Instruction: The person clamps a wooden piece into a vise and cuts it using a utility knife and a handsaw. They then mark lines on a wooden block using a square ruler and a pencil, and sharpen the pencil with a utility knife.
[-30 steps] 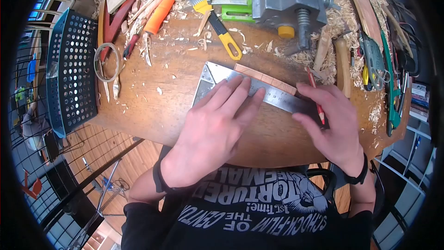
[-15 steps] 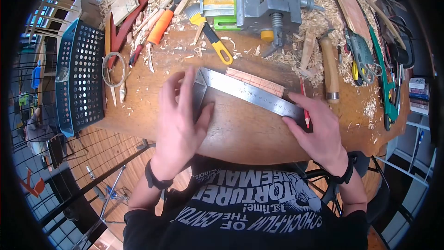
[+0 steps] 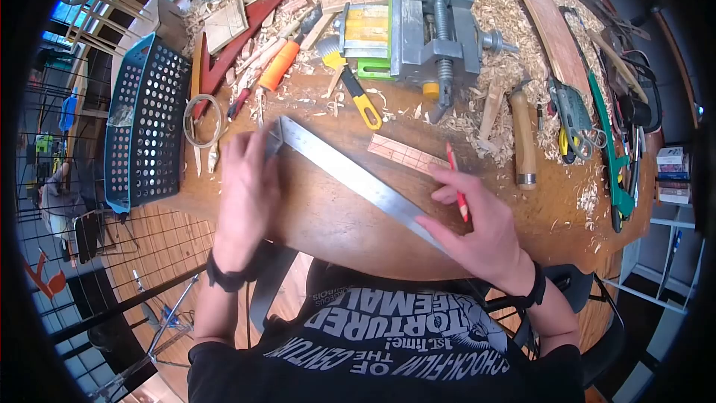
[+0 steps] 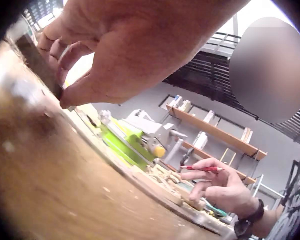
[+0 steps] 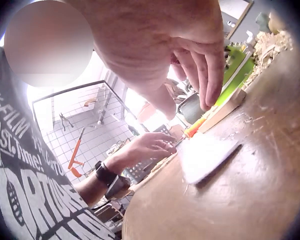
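Note:
A metal square point(image 3: 350, 175) lies slantwise over the table, its stock at the upper left gripped by the left hand point(image 3: 246, 190). In the left wrist view the left hand point(image 4: 125, 55) has thumb and fingers on the dark stock point(image 4: 37, 65). Between the fingers of the right hand point(image 3: 481, 235) is a red pencil point(image 3: 457, 186); its thumb touches the blade's lower right end. Apart from the blade, a small wooden strip point(image 3: 406, 154) with pencilled lines lies beyond it, near the right fingertips. The right wrist view shows the blade point(image 5: 205, 157) glaring below the right hand point(image 5: 175, 45).
A grey vise point(image 3: 432, 26) stands at the back amid wood shavings. Around it lie a yellow-black tool point(image 3: 362, 101), an orange handle point(image 3: 280, 65) and a wooden-handled tool point(image 3: 523, 134). A perforated basket point(image 3: 153, 119) is at the left, with a tape roll point(image 3: 203, 136) beside it.
The left hand has shifted from the blade to the stock and moved left. The square has come away from the wooden strip, its right end swinging toward the body; the right hand has moved nearer too.

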